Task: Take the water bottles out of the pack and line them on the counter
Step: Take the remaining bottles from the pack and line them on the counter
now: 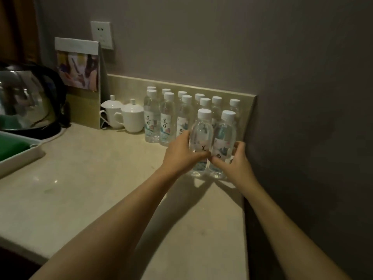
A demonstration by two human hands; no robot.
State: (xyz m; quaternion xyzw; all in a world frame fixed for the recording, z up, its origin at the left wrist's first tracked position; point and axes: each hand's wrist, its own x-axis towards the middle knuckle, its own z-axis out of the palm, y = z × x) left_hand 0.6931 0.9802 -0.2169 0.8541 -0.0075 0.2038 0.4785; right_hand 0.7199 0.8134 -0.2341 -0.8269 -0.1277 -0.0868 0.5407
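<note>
The counter (84, 178) runs pale and bare across most of the view, and everything on it is pushed toward its back edge, presumably to keep the front free for working. At the back left corner a kettle (26, 102) sits beside a white tray (20, 156), with a standing card (80, 77) propped against the wall. Next to the card, two lidded cups (125, 116) stand touching each other.

Along the back edge toward the right corner, the bottles (159, 116) stand upright in two close rows, caps up, labels mostly facing out (a tidy way to fit many into a short stretch). No pack is in view.

In front of those rows, two more bottles begin a third row at the right corner. The left hand (181, 156) curls around the left front bottle (201, 138); the right hand (232, 160) wraps the right front bottle (224, 142). Both stand on the counter, side by side and touching, so the hands seem to be squaring them up against the side wall.
</note>
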